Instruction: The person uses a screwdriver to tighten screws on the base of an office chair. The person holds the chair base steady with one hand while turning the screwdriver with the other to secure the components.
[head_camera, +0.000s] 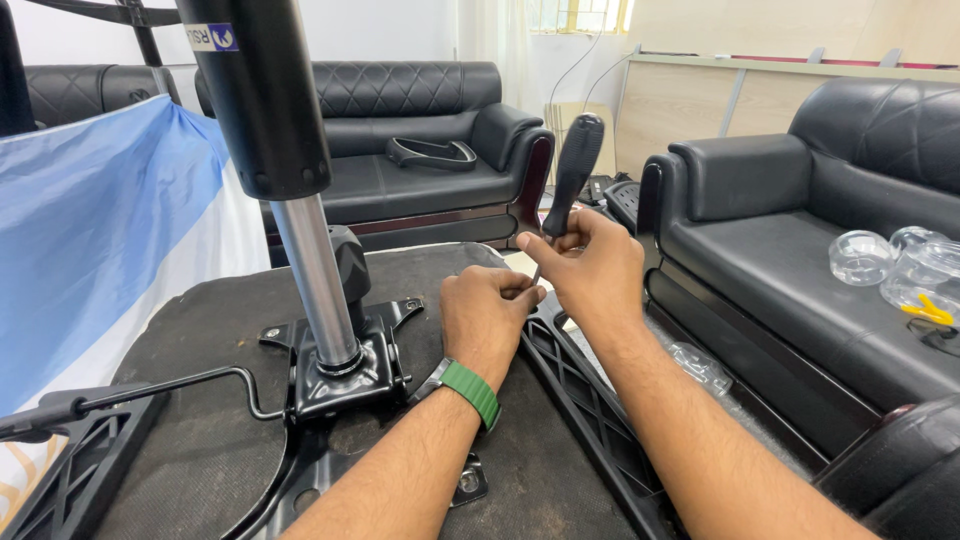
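- Around us stand black leather sofas (810, 190), one bearing clear plastic lids (862, 257).
- Before us lies an upturned chair seat (190, 440), its black mounting plate (345, 375) carrying a gas cylinder (285, 150).
- Our right hand (590, 270) is closed around a black-handled screwdriver (572, 172), held upright above the seat's edge.
- Our left hand (487, 318), green band (471, 391) at the wrist, curls shut, fingertips pinching at the screwdriver's shaft.

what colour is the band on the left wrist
Green, on the left wrist band; clearest in the head view.
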